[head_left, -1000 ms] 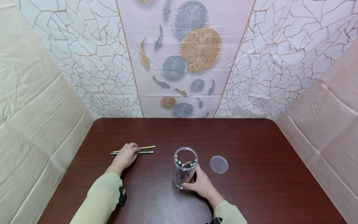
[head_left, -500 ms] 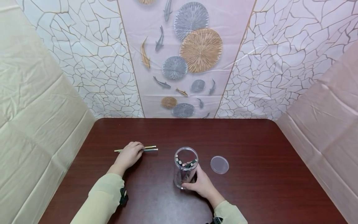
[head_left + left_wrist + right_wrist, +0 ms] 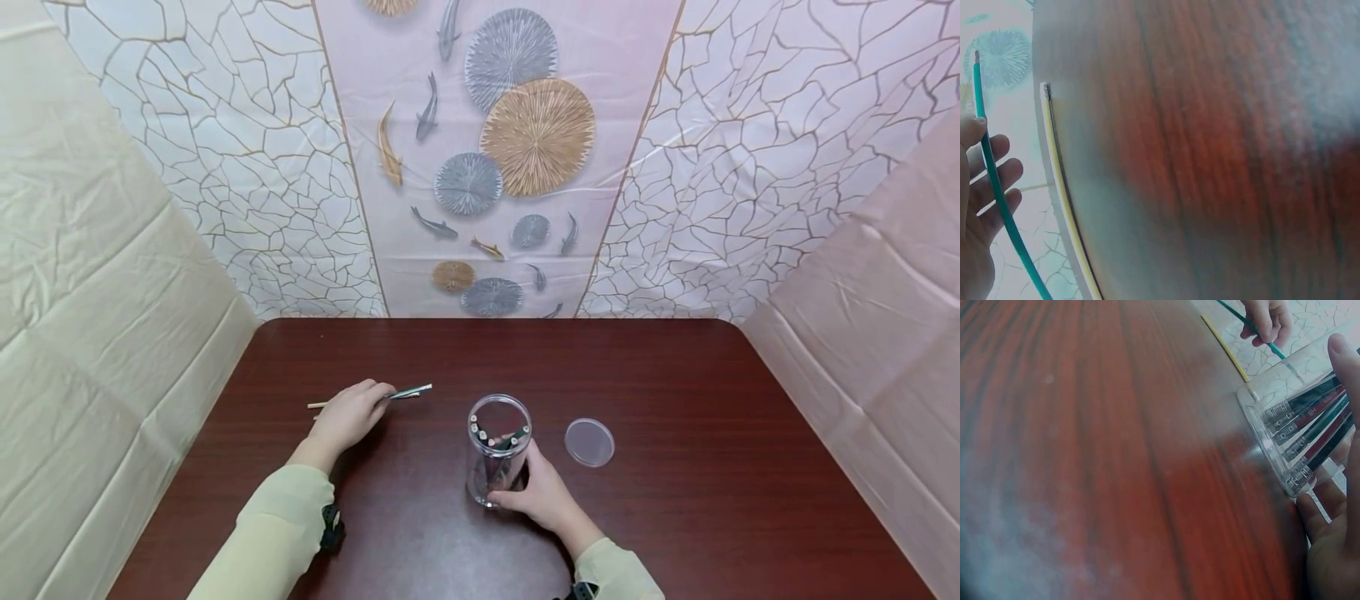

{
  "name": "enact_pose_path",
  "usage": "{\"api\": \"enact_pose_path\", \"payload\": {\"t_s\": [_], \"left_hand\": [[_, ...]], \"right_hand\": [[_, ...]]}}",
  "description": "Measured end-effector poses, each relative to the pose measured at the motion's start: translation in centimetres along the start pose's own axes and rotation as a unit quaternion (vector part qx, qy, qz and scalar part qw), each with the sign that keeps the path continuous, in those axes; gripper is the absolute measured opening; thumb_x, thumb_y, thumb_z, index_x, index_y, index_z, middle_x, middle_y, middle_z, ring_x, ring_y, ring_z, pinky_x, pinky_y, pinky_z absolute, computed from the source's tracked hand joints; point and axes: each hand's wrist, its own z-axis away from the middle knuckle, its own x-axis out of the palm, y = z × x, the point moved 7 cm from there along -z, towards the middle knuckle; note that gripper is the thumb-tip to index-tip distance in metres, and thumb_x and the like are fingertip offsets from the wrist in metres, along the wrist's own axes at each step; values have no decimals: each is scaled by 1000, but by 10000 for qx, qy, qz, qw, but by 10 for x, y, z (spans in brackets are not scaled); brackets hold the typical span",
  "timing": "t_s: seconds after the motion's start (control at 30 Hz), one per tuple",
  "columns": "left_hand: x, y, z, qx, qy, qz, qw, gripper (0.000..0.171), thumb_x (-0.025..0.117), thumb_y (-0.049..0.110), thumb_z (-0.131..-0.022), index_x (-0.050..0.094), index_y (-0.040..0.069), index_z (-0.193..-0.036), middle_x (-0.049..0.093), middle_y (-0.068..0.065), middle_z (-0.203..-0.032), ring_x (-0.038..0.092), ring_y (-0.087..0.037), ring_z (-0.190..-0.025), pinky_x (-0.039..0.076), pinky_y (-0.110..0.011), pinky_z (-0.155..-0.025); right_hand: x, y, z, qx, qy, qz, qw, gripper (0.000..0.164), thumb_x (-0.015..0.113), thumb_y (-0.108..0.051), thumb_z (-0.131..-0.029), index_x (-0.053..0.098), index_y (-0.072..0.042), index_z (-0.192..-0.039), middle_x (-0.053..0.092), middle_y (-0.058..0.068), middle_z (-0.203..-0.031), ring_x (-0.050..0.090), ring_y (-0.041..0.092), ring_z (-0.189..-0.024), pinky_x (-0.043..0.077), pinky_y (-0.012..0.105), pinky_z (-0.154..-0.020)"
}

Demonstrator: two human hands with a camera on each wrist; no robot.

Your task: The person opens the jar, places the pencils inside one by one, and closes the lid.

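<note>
Between thumb and fingers, my left hand [image 3: 347, 421] pinches a green pencil [image 3: 1002, 203], which slants up past the fingertips in the head view. A yellow pencil [image 3: 1065, 197] lies on the table beneath that hand. My right hand [image 3: 542, 496] grips the lower side of a clear jar [image 3: 477, 477] that stands upright with its mouth uncovered. Inside it are several dark green and red pencils [image 3: 1316, 419], their ferrule ends down at the base in the right wrist view. The left palm is hidden from the head camera.
A round clear lid [image 3: 589, 442] lies flat on the dark red wooden table [image 3: 675, 375], to the right of the jar. Patterned cloth [image 3: 465, 250] hangs behind the table's far edge, with plain cloth walls at both sides.
My left hand has picked the green pencil up off the table, its far end now raised and shifted right. The yellow pencil stays down. My right hand and the jar hold still.
</note>
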Motion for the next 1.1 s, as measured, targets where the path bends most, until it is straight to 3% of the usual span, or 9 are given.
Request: {"api": "enact_pose_path", "payload": {"t_s": [0.27,0.53,0.7,0.83,0.97,1.1], "left_hand": [[-4,3,0,40,51,-249,9997,16,62,16,-91,66,19,-106,59,1,-88,61,-22,-83,50,-41,-69],[-1,5,-5,-141,-359,173,9991,20,58,7,-86,65,6,-104,60,-5,-97,57,-24,-93,47,-41,-82],[-1,7,-7,-141,-492,184,9985,21,57,5,-85,65,3,-104,59,-6,-96,56,-23,-92,47,-40,-82],[-7,11,-7,40,-257,-184,9995,22,60,9,-87,66,10,-108,60,-2,-91,59,-21,-84,50,-38,-72],[-14,13,-6,184,188,-770,9967,27,64,18,-88,66,21,-114,60,1,-84,60,-19,-70,49,-36,-56],[-20,14,-6,163,486,-893,9947,30,66,23,-88,65,27,-117,55,1,-78,57,-20,-64,46,-35,-48]], "right_hand": [[0,1,1,73,43,114,9999,87,88,-29,-57,46,-9,-130,61,3,-117,53,18,-112,39,43,-97],[0,0,1,-52,33,102,9999,88,88,-30,-58,44,-8,-131,61,4,-118,53,19,-112,39,43,-96],[0,1,0,17,23,68,10000,89,88,-29,-57,45,-7,-132,61,3,-119,52,18,-113,38,42,-98],[0,1,0,4,7,11,10000,89,88,-28,-57,44,-6,-132,60,2,-119,52,17,-113,38,41,-98],[0,2,-1,-1,-9,9,10000,88,88,-27,-58,44,-7,-131,60,2,-119,52,16,-113,38,39,-98],[1,2,-1,-5,-20,-1,10000,88,88,-27,-58,44,-6,-131,60,1,-119,52,16,-112,38,39,-98]]}}
